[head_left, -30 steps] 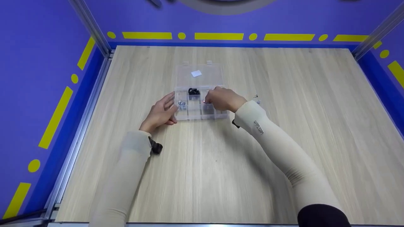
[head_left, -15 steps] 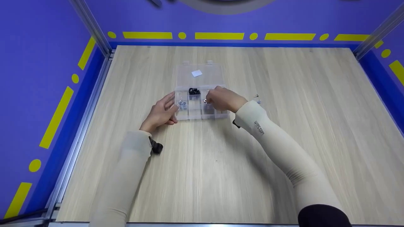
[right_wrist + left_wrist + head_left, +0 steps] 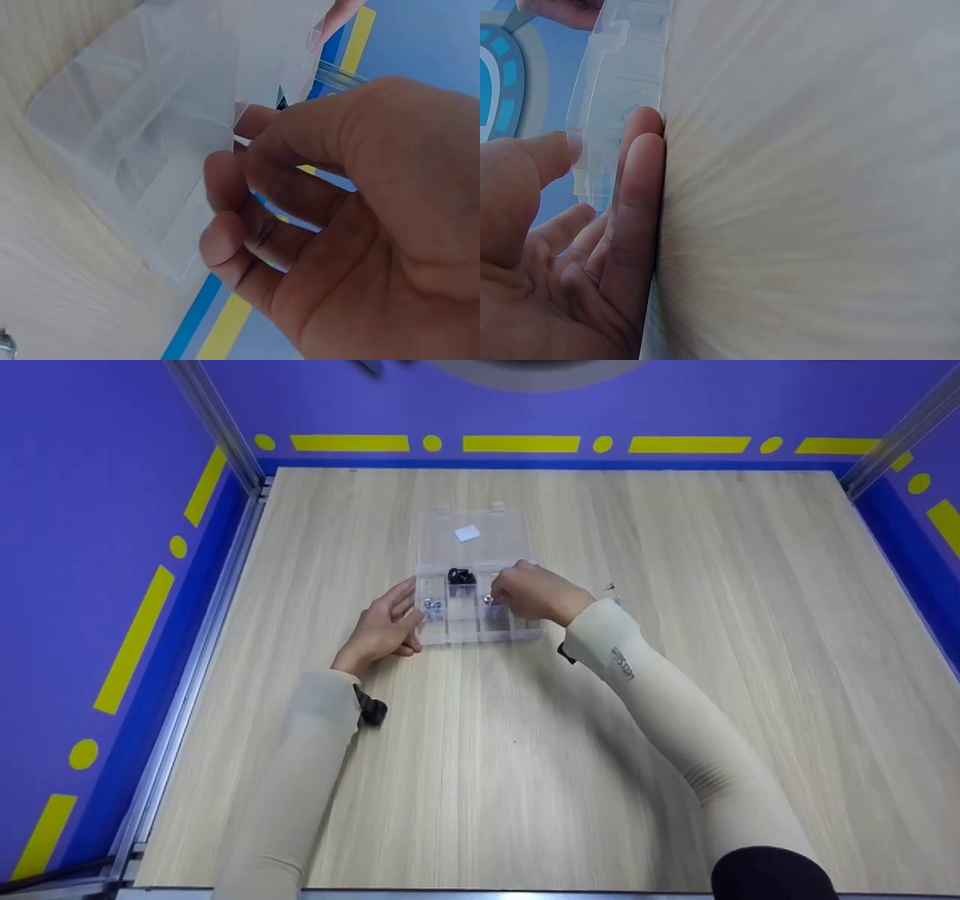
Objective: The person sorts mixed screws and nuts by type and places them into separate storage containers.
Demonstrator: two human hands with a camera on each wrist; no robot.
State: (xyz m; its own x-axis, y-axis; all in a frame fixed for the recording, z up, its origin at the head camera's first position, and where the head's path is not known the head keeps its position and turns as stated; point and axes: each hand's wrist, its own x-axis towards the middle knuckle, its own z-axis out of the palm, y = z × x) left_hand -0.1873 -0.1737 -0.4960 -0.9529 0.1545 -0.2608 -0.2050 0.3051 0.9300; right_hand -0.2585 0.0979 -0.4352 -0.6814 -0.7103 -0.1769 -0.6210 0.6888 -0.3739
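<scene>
A clear plastic compartment box (image 3: 463, 622) lies on the table with its lid (image 3: 491, 538) folded back. My left hand (image 3: 379, 630) holds its left front corner, thumb at the rim and fingers along the outer wall. My right hand (image 3: 536, 591) is over the right-hand compartments, fingers curled and thumb against the index finger; I cannot tell if something small is between them. Shiny small metal parts (image 3: 490, 600) show beside its fingertips. Silvery screws (image 3: 433, 606) sit in a left compartment, and black parts (image 3: 461, 577) in a back middle one.
Small metal screws (image 3: 609, 587) lie on the wooden table (image 3: 480, 780), right of the box. A white paper piece (image 3: 466, 534) shows at the lid. Blue walls with yellow marks (image 3: 521, 443) and metal rails (image 3: 217, 427) border the table.
My right hand has shifted slightly right and back, and more of the shiny parts shows beside its fingertips. My left hand and the box have stayed in place.
</scene>
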